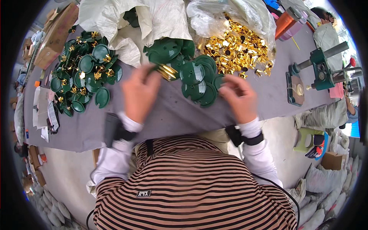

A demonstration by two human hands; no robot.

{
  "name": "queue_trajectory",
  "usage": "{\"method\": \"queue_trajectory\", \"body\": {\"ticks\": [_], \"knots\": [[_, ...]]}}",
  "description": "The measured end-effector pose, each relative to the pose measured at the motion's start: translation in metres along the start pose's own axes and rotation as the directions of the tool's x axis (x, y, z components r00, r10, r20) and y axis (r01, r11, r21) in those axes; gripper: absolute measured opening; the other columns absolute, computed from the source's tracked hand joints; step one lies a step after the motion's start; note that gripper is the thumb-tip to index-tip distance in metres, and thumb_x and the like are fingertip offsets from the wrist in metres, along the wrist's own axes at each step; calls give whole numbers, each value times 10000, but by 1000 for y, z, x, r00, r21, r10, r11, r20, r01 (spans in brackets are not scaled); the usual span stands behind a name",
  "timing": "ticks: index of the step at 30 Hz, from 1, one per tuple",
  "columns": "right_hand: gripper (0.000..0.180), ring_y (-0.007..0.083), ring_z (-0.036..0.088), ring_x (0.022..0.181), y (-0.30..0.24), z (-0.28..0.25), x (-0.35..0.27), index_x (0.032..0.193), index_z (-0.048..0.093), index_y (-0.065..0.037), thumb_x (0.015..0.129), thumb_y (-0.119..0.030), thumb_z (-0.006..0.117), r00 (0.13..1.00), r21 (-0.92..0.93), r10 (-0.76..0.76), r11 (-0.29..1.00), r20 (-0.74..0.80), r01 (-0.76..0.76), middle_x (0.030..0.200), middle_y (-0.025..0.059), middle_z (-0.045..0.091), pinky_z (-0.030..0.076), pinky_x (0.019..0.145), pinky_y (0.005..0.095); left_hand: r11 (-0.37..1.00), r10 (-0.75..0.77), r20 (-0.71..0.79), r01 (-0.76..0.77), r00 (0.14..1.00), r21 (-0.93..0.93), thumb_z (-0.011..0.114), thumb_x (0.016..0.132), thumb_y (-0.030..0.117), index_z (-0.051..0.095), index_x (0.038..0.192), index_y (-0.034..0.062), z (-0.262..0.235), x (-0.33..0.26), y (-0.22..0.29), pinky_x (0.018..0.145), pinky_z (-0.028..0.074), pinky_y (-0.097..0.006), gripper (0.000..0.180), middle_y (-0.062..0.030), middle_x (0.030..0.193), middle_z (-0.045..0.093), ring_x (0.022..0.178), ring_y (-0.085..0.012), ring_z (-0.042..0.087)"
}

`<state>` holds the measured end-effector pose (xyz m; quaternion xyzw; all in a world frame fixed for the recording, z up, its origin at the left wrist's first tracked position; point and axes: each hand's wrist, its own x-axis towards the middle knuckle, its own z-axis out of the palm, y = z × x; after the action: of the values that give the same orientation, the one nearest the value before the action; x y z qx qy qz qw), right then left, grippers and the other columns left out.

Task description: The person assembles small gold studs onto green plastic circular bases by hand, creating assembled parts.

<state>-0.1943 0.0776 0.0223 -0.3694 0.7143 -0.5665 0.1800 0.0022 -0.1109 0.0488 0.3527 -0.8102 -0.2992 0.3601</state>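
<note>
My left hand (142,94), blurred by motion, has its fingers closed around a piece with long gold prongs (167,72); part of that piece is hidden behind the fingers. My right hand (240,99) is curled, its thumb and fingertips pinching the edge of a green disc (218,81). Between the hands lies a loose stack of round green discs (199,90), some with a notch in the rim. More green discs (164,50) spill from the mouth of a white sack just beyond. To the left is a heap of green discs fitted with gold clips (86,73).
A clear plastic bag (209,23) spills a pile of gold clips (239,48) at the back. On the right stands a green hand press (320,71), with an orange tumbler (287,22) behind it. White sacks (163,19) and a cardboard box (57,34) edge the grey-covered table (168,119).
</note>
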Motion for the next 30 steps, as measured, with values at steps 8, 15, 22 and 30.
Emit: {"method": "queue_trajectory", "body": {"ticks": [8,15,22,30], "knots": [[230,321,640,915,71,-54,42,998,676,-60,768,-66,691,912,-653,-397,663,106,365,1076,123,650,522,792,373,900,265,-244,-148,933,409,733,768,162,570,1245,31,-76,84,-59,885,471,-357,520,-174,1205,608,1069,-286,597],[142,288,650,836,72,-54,39,876,683,-54,736,-44,711,953,-596,-302,760,28,259,996,103,668,525,724,346,984,175,173,-176,969,-11,788,697,225,551,1262,61,29,43,-75,987,428,-370,635,-168,1248,570,1151,-330,551],[255,85,612,813,24,-33,21,1013,682,-34,766,23,714,990,113,20,994,-139,-5,911,20,636,505,704,223,820,-82,324,249,942,-515,768,775,145,449,1374,41,7,37,-29,911,473,-313,686,-113,1237,578,1045,-170,590],[303,209,663,900,-20,13,-3,998,690,-39,708,1,767,917,161,-390,914,86,374,1013,103,687,527,769,300,356,-15,746,701,666,-618,676,883,228,445,1383,50,31,-12,30,745,457,-202,578,-27,1150,607,940,-79,573]]}}
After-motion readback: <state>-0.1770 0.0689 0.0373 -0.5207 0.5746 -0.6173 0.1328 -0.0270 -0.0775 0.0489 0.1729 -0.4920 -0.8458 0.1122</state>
